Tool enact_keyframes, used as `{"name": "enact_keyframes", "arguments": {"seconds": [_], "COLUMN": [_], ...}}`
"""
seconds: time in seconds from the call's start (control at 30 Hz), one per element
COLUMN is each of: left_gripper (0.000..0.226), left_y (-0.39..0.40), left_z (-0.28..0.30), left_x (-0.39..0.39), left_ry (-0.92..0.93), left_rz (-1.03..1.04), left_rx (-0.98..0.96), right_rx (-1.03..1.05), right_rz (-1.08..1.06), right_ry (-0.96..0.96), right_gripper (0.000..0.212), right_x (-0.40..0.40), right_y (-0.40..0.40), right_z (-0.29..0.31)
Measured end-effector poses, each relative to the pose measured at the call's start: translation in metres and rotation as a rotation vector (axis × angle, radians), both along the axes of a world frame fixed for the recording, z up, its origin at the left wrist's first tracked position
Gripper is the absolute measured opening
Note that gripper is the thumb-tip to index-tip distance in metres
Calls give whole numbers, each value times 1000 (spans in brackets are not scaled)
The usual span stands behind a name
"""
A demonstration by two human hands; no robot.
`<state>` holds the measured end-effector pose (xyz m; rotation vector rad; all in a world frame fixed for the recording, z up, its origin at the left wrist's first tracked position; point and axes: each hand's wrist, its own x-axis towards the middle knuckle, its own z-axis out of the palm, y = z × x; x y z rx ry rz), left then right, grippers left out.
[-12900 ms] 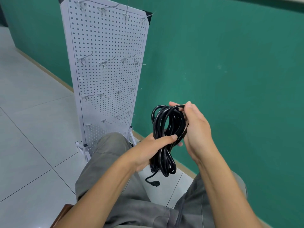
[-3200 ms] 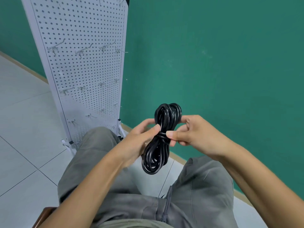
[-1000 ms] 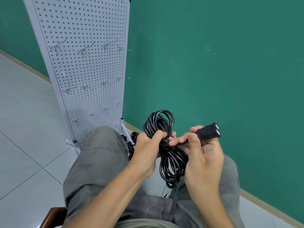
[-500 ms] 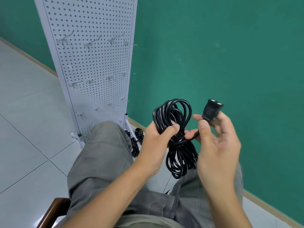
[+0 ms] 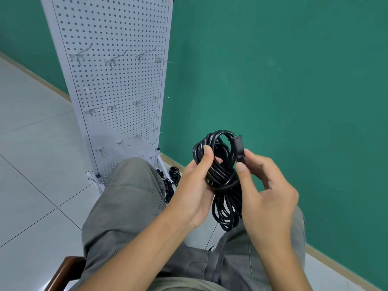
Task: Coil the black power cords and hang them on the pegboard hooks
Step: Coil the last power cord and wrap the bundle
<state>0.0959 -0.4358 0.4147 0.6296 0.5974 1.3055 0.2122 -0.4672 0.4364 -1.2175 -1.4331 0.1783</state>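
Note:
A coiled black power cord [image 5: 223, 175] hangs upright between my hands above my knees, its middle wrapped by a turn of its own cable. My left hand [image 5: 195, 185] grips the coil at the wrapped waist, thumb across the upper loop. My right hand [image 5: 264, 185] pinches the cord's black plug end [image 5: 238, 149], which lies through the top loop. The white pegboard [image 5: 117, 85] stands to the left against the green wall, with rows of bare metal hooks [image 5: 111, 59].
More black cords [image 5: 170, 181] lie on the tiled floor at the pegboard's foot, partly hidden by my left knee. A green wall [image 5: 294, 80] runs close on the right. I sit on a wooden chair [image 5: 60, 269].
My right hand has brought the plug end from out at the right over to the top loop of the coil. The coil and left hand stayed about where they were.

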Motion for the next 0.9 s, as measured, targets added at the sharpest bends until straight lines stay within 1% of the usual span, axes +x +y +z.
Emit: {"name": "enact_keyframes", "arguments": {"seconds": [0.03,0.07,0.13,0.23,0.3,0.43,0.5,0.63,0.77,0.83,0.9], "left_gripper": [70,71,63,57,57,56,51,28,27,21,17], "left_y": [0,1,-1,-3,-4,-3,-3,-3,-5,-6,-6], "left_z": [1,2,5,4,3,2,-1,-4,-7,-8,-9], "left_x": [-1,-2,-2,0,1,5,6,8,11,12,12], "left_ry": [-9,-15,-27,-34,-13,63,119,199,213,280,345], "left_rz": [3,11,28,48,80,161,194,196,185,181,176], "left_rx": [0,-3,-12,-13,-14,-13,-7,63,138,202,256], "right_rx": [-13,-27,-30,9,13,-25,-38,-80,-111,-175,-232], "right_rz": [26,54,69,40,27,4,-2,7,-6,7,39], "right_ry": [1,-3,-42,-147,-227,-327,-357,-422,-543,-620,-643], "right_gripper": [25,27,30,28,27,27,27,26,24,17,19], "right_x": [1,1,1,3,4,4,7,12,19,23,26], "right_y": [-1,-1,-2,0,2,2,3,6,9,11,13], "right_z": [-1,-2,-3,-7,-10,-11,-9,-3,7,10,14]}}
